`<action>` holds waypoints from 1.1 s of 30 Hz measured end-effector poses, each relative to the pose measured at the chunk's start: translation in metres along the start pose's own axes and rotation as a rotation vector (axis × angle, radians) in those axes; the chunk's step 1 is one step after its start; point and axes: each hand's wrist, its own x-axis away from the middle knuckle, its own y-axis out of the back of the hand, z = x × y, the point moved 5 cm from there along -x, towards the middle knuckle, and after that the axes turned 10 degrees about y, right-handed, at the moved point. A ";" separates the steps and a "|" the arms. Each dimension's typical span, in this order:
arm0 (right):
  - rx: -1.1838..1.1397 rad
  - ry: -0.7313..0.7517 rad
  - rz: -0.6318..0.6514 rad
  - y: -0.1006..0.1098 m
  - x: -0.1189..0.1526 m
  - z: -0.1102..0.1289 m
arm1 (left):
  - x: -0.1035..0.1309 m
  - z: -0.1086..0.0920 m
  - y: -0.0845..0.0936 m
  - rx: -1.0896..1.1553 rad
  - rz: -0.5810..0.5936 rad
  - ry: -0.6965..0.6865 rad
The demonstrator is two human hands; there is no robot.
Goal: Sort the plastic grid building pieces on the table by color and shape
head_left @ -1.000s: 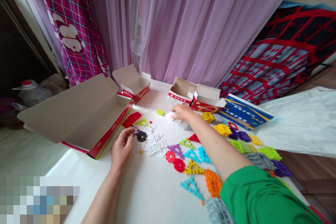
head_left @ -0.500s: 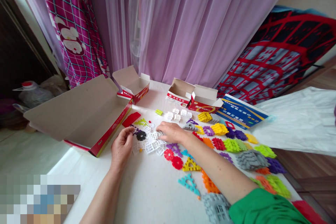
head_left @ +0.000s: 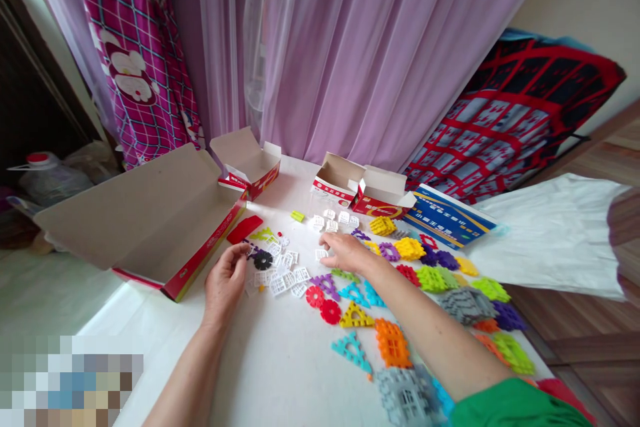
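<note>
My right hand [head_left: 345,253] is closed, its fingertips on a white window-shaped plastic piece [head_left: 321,254] just above the table. Beyond it stand several small stacks of similar white pieces [head_left: 331,225]. My left hand [head_left: 226,275] has its fingers curled in at the left of the loose white window pieces [head_left: 284,282]; what they hold, if anything, I cannot make out. Close to its fingertips lie a black round notched piece [head_left: 263,259] and part of a purple piece. Red round pieces [head_left: 330,311] and a purple triangle [head_left: 326,285] lie nearer to me.
A large open carton [head_left: 165,240] stands at the left, with a smaller open box [head_left: 255,170] behind it. Two more open boxes [head_left: 340,177] and a blue box panel [head_left: 447,217] stand at the back. Coloured interlocking pieces [head_left: 433,278] cover the table's right side.
My right hand has moved right and away from the loose white pieces, bringing one window piece along. My left hand has stayed beside the pile. The view has shifted slightly.
</note>
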 end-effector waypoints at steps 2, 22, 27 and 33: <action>0.017 0.070 0.028 0.001 -0.001 -0.003 | 0.000 0.002 0.000 -0.001 0.003 0.002; 0.048 -0.215 0.015 0.004 -0.007 -0.007 | -0.001 0.003 0.000 -0.003 0.000 0.013; -0.019 -0.140 -0.055 0.006 -0.010 -0.029 | 0.002 -0.002 0.000 -0.015 -0.005 0.025; -0.025 -0.054 0.012 -0.008 -0.011 -0.020 | 0.002 -0.003 0.000 -0.031 -0.005 0.035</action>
